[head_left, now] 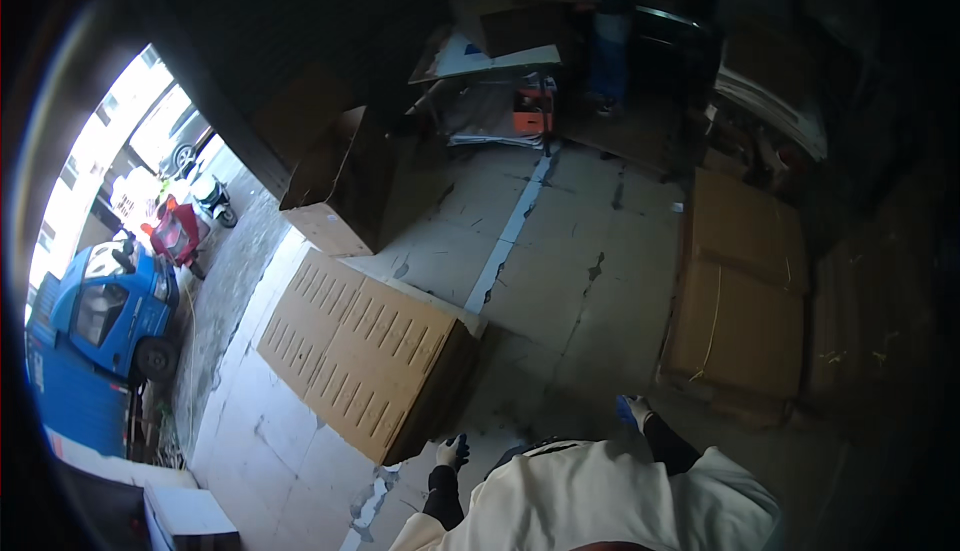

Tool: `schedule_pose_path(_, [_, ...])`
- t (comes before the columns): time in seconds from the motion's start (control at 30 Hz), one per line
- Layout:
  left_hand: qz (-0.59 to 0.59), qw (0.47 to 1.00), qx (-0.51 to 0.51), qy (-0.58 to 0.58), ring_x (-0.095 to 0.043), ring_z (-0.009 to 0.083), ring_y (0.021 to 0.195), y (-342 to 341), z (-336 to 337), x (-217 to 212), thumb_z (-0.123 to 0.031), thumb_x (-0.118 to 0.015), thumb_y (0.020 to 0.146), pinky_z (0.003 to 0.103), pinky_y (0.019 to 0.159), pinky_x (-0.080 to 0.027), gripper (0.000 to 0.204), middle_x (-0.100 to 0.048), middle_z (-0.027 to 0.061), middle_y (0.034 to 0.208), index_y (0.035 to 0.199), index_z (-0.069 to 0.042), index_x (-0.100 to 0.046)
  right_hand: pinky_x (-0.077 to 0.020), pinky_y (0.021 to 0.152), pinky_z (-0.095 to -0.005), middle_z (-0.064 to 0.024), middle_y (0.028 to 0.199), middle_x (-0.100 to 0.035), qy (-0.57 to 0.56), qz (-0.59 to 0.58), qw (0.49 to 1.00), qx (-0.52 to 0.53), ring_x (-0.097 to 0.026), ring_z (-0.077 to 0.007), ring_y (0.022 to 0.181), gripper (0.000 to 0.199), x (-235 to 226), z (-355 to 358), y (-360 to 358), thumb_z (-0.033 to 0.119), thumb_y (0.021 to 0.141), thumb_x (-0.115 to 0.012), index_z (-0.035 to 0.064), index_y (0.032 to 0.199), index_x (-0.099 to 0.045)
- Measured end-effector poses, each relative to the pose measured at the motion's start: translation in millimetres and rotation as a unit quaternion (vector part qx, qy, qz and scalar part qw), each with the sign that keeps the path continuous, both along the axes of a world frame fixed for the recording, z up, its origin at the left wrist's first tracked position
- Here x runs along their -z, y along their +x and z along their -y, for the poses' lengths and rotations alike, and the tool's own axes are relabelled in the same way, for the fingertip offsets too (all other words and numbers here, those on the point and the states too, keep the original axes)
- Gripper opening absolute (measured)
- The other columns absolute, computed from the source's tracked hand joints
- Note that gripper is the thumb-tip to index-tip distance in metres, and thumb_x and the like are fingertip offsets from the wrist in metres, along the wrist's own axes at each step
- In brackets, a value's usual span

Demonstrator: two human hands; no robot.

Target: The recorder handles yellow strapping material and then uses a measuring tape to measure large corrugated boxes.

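Both my hands wear light gloves with dark or blue coating, below black sleeves. My left hand [452, 451] hangs just right of the near corner of a stack of slotted flat cardboard [360, 346], apart from it. Nothing shows in its fingers, which look loosely apart. My right hand [634, 411] is held out over the floor, also holding nothing I can see, its fingers partly stretched. Nearest to it on the right lies a stack of strapped brown cardboard [745, 321]. Both hands are small in view, so finger detail is limited.
An open cardboard box [335, 226] stands beyond the slotted stack. Farther back are a loaded table [490, 66], an orange crate [532, 111] and another person [610, 36]. Outside the doorway at left stand a blue truck [100, 321] and a red scooter [177, 234].
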State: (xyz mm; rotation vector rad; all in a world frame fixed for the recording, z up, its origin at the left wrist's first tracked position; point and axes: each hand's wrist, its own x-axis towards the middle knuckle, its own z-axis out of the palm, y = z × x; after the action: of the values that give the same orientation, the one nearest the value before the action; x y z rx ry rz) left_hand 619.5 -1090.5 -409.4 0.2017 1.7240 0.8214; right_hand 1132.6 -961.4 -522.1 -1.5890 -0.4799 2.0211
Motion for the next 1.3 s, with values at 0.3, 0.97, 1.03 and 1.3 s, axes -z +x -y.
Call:
schedule_pose_path(0.3, [0.067, 0.989, 0.093, -0.089, -0.061, 0.025, 0.061, -19.0, 9.5, 40.8, -0.041, -0.07, 0.08, 0.04, 0.052, -0.048, 0.039, -0.063, 0.012, 0.079, 0.098, -0.009, -0.056, -0.0416, 0.046, -0.0327, -0.0012, 0.067, -0.055, -0.027, -0.01, 0.996, 0.089, -0.054, -0.0182, 0.054, 0.02, 29.2, 89.2, 0.0, 0.035, 0.091, -0.053, 0.0161, 0.085, -0.056])
schedule_pose_path(0.97, [0.022, 0.936, 0.344, -0.069, -0.064, 0.0253, 0.077, 1.0, -46.5, 49.8, -0.041, -0.064, 0.085, 0.039, 0.059, -0.049, 0.041, -0.064, 0.012, 0.095, 0.108, -0.007, -0.058, -0.0471, 0.049, -0.0289, -0.0052, 0.075, -0.062, 0.002, 0.192, 0.954, 0.229, -0.059, -0.014, 0.059, 0.028, -78.1, 155.5, -6.9, 0.033, 0.091, -0.057, 0.0058, 0.094, -0.06])
schedule_pose_path(1.03, [0.058, 0.952, 0.284, -0.097, -0.064, 0.024, 0.077, -2.2, -38.8, 71.5, -0.04, -0.065, 0.085, 0.036, 0.057, -0.048, 0.04, -0.064, 0.0108, 0.094, 0.106, -0.007, -0.058, -0.0444, 0.046, -0.0286, -0.005, 0.072, -0.061, -0.002, 0.174, 0.948, 0.266, -0.059, -0.0153, 0.059, 0.032, -75.0, 173.6, -0.3, 0.036, 0.09, -0.056, 0.0037, 0.094, -0.06])
schedule_pose_path(1.3, [0.05, 0.948, 0.313, -0.034, -0.062, 0.0193, 0.072, 0.4, -77.7, 117.9, -0.025, -0.059, 0.091, 0.034, 0.063, -0.05, 0.019, -0.063, 0.0052, 0.082, 0.093, -0.006, -0.061, -0.0471, 0.047, -0.0306, -0.0083, 0.068, -0.062, -0.115, 0.172, 0.944, 0.258, -0.059, -0.0174, 0.055, 0.037, -45.7, 197.2, 16.2, 0.04, 0.082, -0.065, 0.0024, 0.083, -0.063])
